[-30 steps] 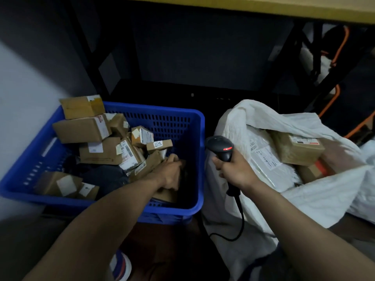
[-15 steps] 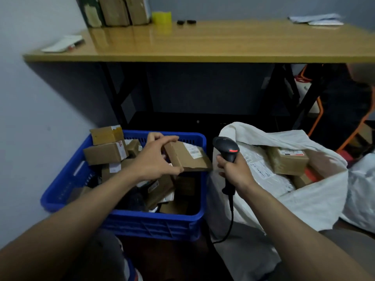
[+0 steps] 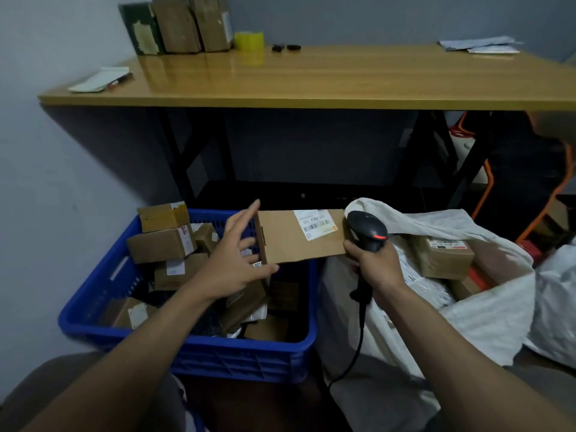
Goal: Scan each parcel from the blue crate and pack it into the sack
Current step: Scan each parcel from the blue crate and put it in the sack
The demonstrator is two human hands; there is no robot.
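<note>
Grip of the scanner [image 3: 367, 229] hides inside the right hand [image 3: 375, 265]. Left hand [image 3: 232, 266] blocks parcels [image 3: 246, 302] in the blue crate [image 3: 193, 344]; table [image 3: 311, 79] runs off right.

Your crate [image 3: 187, 340] is blue with a lattice wall, the parcel [image 3: 290, 247] brown with a white barcoded label [image 3: 314, 224], scanner [image 3: 366, 229] black with red light [image 3: 379, 237], sack [image 3: 492, 319] white.

crate [image 3: 187, 347] left | sack [image 3: 486, 322] right | parcel [image 3: 290, 244] over crate | table [image 3: 311, 76] behind
</note>
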